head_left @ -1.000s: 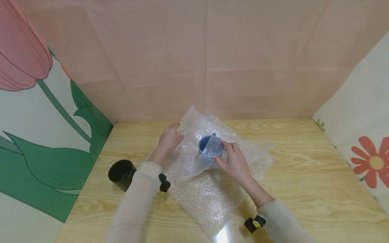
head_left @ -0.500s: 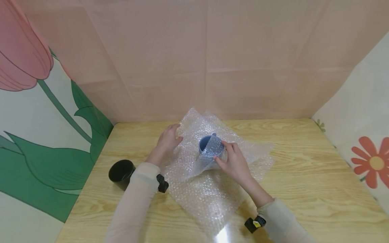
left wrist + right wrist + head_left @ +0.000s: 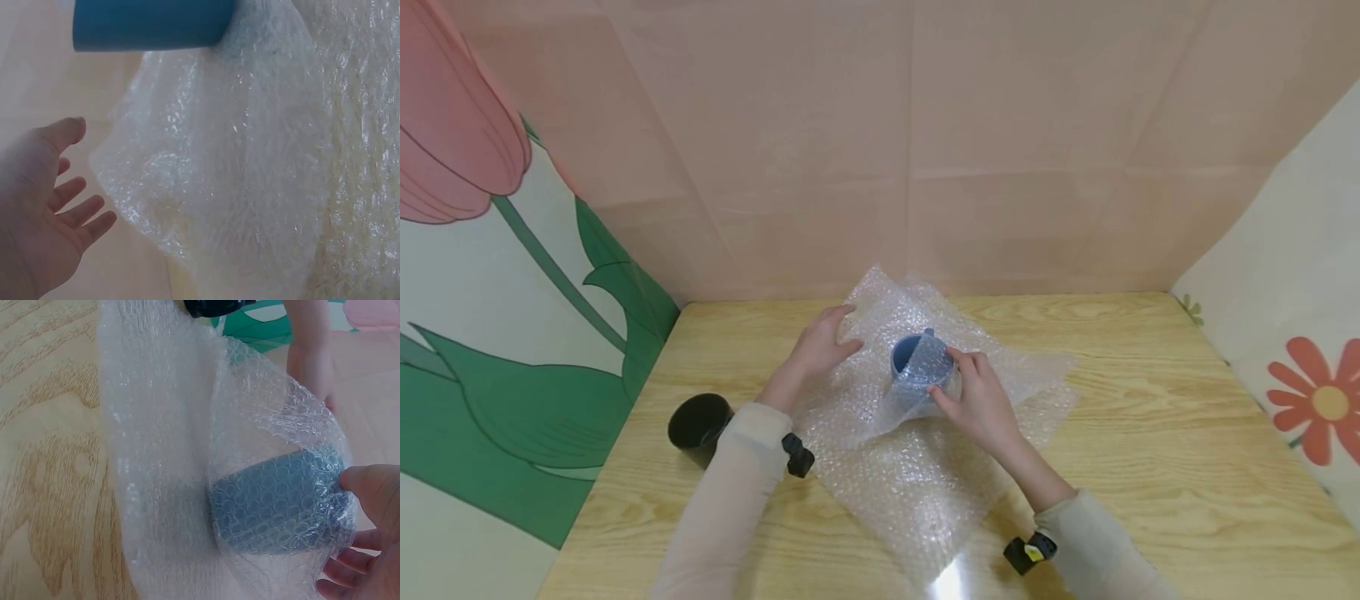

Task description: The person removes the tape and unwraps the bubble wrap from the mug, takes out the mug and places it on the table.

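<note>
A blue mug (image 3: 905, 354) stands upright on a sheet of bubble wrap (image 3: 925, 475), its handle toward the back. One flap of the wrap is folded up over its near side and part of its mouth. My right hand (image 3: 979, 407) pinches the mug's right rim through that flap, thumb in front. The right wrist view shows the wrapped side of the blue mug (image 3: 269, 506) between thumb and fingers. My left hand (image 3: 820, 343) is at the left edge of the wrap, fingers spread and relaxed. In the left wrist view the left hand (image 3: 40, 206) holds nothing.
A black mug (image 3: 700, 427) stands on the wooden table (image 3: 1157, 433) at the left, partly behind my left sleeve (image 3: 715, 500). A pinkish backdrop (image 3: 910, 150) rises behind the table's back edge, with flower-printed panels at both sides.
My left hand has shifted slightly right, over the wrap's left edge. The right hand, the blue mug and the flap have stayed in place.
</note>
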A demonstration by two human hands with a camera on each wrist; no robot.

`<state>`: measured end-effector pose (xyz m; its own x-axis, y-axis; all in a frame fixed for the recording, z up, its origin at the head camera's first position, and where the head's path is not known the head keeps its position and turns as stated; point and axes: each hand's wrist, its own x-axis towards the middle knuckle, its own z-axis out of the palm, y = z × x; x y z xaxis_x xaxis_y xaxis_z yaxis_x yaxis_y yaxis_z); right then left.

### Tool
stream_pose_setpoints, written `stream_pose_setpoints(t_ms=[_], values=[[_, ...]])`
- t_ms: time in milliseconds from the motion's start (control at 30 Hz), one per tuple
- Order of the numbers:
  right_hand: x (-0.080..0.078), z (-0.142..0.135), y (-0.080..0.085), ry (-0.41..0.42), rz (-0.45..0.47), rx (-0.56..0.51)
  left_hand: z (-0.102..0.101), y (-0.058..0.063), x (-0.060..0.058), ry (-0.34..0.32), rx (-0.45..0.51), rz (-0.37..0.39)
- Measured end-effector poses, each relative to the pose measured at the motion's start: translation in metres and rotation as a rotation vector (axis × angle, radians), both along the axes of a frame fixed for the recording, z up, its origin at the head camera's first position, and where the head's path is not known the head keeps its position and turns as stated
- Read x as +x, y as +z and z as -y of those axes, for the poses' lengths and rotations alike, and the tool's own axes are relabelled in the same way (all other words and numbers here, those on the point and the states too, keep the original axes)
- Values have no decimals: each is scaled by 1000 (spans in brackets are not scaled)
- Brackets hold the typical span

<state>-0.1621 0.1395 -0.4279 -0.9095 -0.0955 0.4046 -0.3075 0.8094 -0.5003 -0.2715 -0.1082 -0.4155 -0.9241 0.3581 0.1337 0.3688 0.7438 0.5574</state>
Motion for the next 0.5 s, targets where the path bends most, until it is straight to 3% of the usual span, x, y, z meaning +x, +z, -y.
stream_pose_setpoints(t_ms=[500], values=[[-1, -1, -2, 7, -14, -2, -7, 13, 8, -110, 74, 25]])
